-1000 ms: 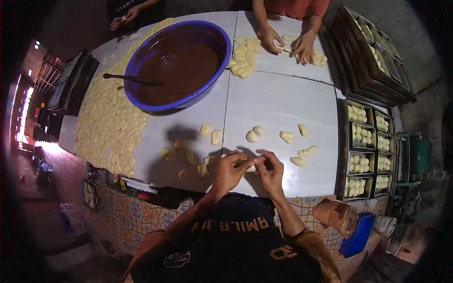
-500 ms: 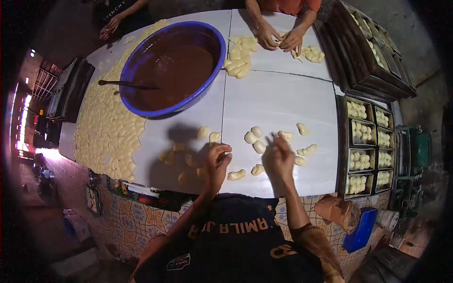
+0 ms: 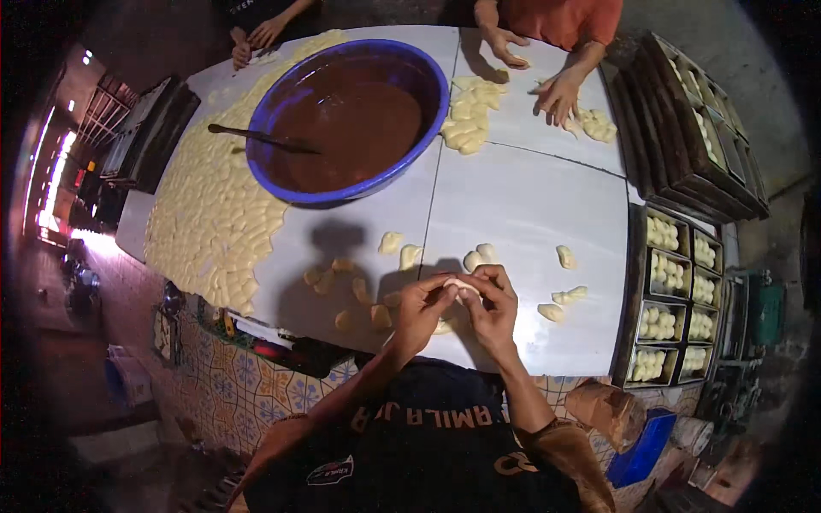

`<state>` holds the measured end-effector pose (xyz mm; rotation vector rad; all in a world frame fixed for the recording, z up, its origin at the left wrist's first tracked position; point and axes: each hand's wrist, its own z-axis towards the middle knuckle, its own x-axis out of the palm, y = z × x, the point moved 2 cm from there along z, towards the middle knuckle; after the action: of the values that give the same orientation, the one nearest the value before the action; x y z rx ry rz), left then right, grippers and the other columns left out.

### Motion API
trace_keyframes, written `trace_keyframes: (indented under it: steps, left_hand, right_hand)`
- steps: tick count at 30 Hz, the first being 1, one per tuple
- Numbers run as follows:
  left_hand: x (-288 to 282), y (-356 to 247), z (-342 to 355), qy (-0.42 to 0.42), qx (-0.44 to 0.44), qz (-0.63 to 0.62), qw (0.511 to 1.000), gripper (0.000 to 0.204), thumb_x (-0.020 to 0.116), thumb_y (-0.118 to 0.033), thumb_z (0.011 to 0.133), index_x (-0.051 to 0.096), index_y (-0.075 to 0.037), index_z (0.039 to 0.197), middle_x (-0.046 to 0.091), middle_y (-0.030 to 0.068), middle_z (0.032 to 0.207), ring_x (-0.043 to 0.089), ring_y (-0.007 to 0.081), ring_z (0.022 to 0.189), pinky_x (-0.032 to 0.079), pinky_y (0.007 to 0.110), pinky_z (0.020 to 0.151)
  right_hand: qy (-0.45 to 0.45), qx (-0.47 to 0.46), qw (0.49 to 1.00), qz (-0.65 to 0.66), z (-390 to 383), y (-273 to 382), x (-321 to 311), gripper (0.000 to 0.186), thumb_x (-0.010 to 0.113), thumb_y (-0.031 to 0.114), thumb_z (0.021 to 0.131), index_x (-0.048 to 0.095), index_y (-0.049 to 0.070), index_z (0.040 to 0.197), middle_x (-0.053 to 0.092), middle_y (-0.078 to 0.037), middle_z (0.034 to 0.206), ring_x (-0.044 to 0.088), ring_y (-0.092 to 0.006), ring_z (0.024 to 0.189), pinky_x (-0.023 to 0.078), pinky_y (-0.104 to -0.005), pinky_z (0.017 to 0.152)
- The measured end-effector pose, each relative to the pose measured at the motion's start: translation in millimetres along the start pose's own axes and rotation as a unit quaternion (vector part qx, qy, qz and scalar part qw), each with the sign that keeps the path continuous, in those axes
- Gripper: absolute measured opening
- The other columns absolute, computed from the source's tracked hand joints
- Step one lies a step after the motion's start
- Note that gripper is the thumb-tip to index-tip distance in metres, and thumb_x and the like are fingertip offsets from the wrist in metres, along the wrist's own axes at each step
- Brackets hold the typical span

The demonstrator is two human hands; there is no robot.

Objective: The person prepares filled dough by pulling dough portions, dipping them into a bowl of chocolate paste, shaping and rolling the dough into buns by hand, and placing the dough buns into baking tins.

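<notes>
Small pale dough piece, soft and rounded, pinched between fingertips of left hand and right hand, both closed on it. Held just above near edge of white worktop, among loose dough lumps. Long axis hidden by fingers; cannot tell direction.

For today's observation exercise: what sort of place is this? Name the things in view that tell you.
Probably a small bakery or pastry workshop. A white table is strewn with dough pieces, a big blue basin holds brown filling, and trays of shaped pieces stand at its side. Both hands pinch one piece; other people work opposite.
</notes>
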<state>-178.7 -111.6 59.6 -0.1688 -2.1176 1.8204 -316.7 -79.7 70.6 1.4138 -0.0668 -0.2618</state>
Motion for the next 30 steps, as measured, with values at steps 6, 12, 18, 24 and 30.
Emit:
trace_keyframes:
  steps: [6, 12, 18, 24, 30]
  left_hand:
    - [-4, 2, 4, -0.005, -0.083, -0.204, 0.975, 0.010, 0.061, -0.005, 0.091, 0.068, 0.001, 0.095, 0.067, 0.0045, 0.092, 0.061, 0.0097, 0.085, 0.049, 0.025, 0.075]
    - [-2, -31, 20, 0.089, -0.166, -0.374, 0.908, 0.063, 0.054, -0.046, 0.093, 0.044, 0.003, 0.131, 0.054, 0.0139, 0.126, 0.054, 0.0255, 0.114, 0.045, 0.041, 0.095]
    - [-72, -86, 152, 0.072, 0.032, -0.190, 0.979, 0.067, 0.043, -0.052, 0.097, 0.049, 0.008, 0.126, 0.060, 0.0209, 0.119, 0.061, 0.0300, 0.106, 0.047, 0.044, 0.095]
    - [-145, -91, 238, 0.068, -0.110, 0.518, 0.846, 0.087, 0.014, -0.071, 0.093, 0.063, 0.002, 0.099, 0.066, 0.0222, 0.095, 0.058, 0.0375, 0.093, 0.040, 0.045, 0.091]
    - [-89, -108, 182, -0.035, -0.007, 0.472, 0.881, 0.075, 0.018, -0.062, 0.097, 0.062, -0.001, 0.105, 0.062, 0.0207, 0.088, 0.059, 0.0363, 0.088, 0.043, 0.041, 0.087]
  right_hand:
    - [0.023, -0.045, 0.994, 0.093, 28, 12, 21, 0.050, 0.051, 0.044, 0.096, 0.067, -0.002, 0.106, 0.051, -0.012, 0.115, 0.049, -0.0240, 0.108, 0.040, -0.0349, 0.094]
    - [0.130, 0.054, 0.966, 0.215, 43, 8, 28, 0.099, 0.068, 0.065, 0.072, 0.035, 0.003, 0.141, 0.039, -0.011, 0.140, 0.044, -0.0245, 0.123, 0.034, -0.0403, 0.102]
    - [0.079, 0.072, 0.945, 0.309, 54, -21, 13, 0.109, 0.061, 0.073, 0.075, 0.018, 0.008, 0.151, 0.033, -0.011, 0.146, 0.041, -0.0196, 0.120, 0.041, -0.0347, 0.095]
    - [0.057, 0.082, 0.926, 0.365, 49, -37, 24, 0.087, 0.067, 0.051, 0.084, 0.025, 0.011, 0.150, 0.038, -0.007, 0.143, 0.048, -0.0149, 0.115, 0.048, -0.0290, 0.084]
    - [-0.007, 0.113, 0.932, 0.345, 54, -49, 18, 0.063, 0.060, 0.028, 0.094, 0.031, 0.009, 0.147, 0.045, -0.008, 0.137, 0.054, -0.0150, 0.108, 0.050, -0.0272, 0.081]
